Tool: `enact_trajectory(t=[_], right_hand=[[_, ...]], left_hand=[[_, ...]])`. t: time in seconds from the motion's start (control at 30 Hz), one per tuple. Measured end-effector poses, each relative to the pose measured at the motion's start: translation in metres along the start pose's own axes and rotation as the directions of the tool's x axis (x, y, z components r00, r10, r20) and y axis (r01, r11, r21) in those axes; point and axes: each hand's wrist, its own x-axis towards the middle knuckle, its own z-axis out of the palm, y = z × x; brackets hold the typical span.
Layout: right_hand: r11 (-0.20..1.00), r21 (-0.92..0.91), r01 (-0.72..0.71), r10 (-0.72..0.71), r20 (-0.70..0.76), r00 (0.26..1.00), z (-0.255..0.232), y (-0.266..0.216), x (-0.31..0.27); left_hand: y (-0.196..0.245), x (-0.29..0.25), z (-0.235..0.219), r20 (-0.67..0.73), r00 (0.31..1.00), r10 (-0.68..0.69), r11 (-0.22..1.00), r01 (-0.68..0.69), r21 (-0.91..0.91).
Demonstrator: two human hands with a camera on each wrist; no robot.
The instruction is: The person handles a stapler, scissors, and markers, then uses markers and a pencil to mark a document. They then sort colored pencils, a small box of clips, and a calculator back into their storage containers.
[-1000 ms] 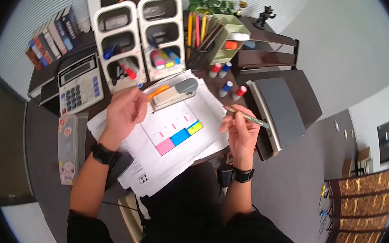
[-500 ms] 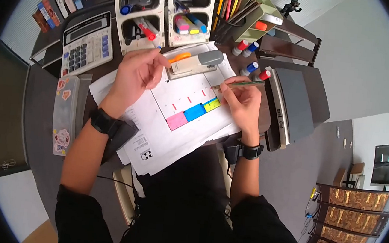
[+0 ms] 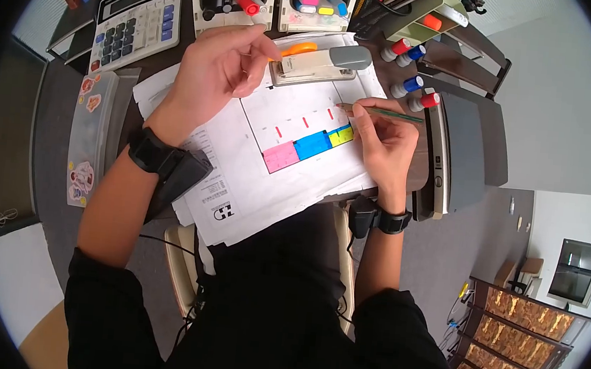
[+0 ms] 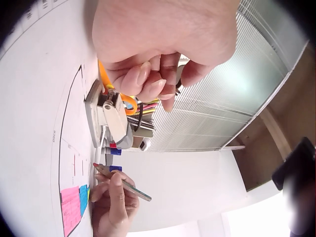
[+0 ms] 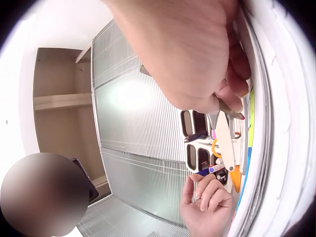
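My right hand (image 3: pixel 386 147) pinches a red-tipped coloured pencil (image 3: pixel 386 113) between thumb and fingers. The pencil's tip is close over the sheet, near the rightmost of several short red marks. Those marks run above a pink, blue and yellow strip (image 3: pixel 311 146) on the white paper (image 3: pixel 240 173). Loosely curled, with nothing in its fingers, my left hand (image 3: pixel 214 72) hovers above the left part of the papers. Beyond it sits a white and grey stapler (image 3: pixel 305 69), with an orange loop handle (image 3: pixel 300 48) behind it.
A calculator (image 3: pixel 134 23) stands at the left, with a stickered clear case (image 3: pixel 84 145) nearer me. White holders (image 3: pixel 320 23) with pens and highlighters are at the back. Red- and blue-capped bottles (image 3: pixel 407 87) stand at the right, before a dark grey machine (image 3: pixel 464 143).
My right hand has brought the pencil from beside the papers down over the red marks. The left hand stays raised by the stapler. The head view has tilted down.
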Motion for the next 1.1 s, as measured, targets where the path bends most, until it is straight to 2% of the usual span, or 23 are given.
enact_trajectory(t=[0.17,0.33,0.77,0.83,1.1], right_hand=[[0.999,-0.026,-0.028,0.027,-0.015,1.0,-0.003,0.002,0.0],[0.992,-0.125,0.023,-0.022,0.009,1.0,-0.003,-0.001,0.0],[0.987,-0.159,0.028,-0.028,0.003,1.0,-0.001,-0.003,-0.001],[0.979,-0.185,0.091,-0.091,0.007,0.996,0.0,-0.005,0.0],[0.978,-0.204,0.043,-0.048,-0.018,0.999,-0.001,-0.003,0.001]], left_hand=[[-0.001,0.001,0.001,-0.009,1.0,0.002,0.999,-0.002,0.032],[0.002,0.0,0.002,-0.011,1.0,0.007,1.0,-0.007,0.006],[-0.001,0.0,0.0,-0.005,1.0,-0.002,1.0,0.002,-0.005],[0.0,0.001,0.0,0.002,1.0,-0.002,1.0,0.002,-0.015],[0.0,0.0,0.002,-0.005,1.0,0.03,1.0,-0.03,-0.006]])
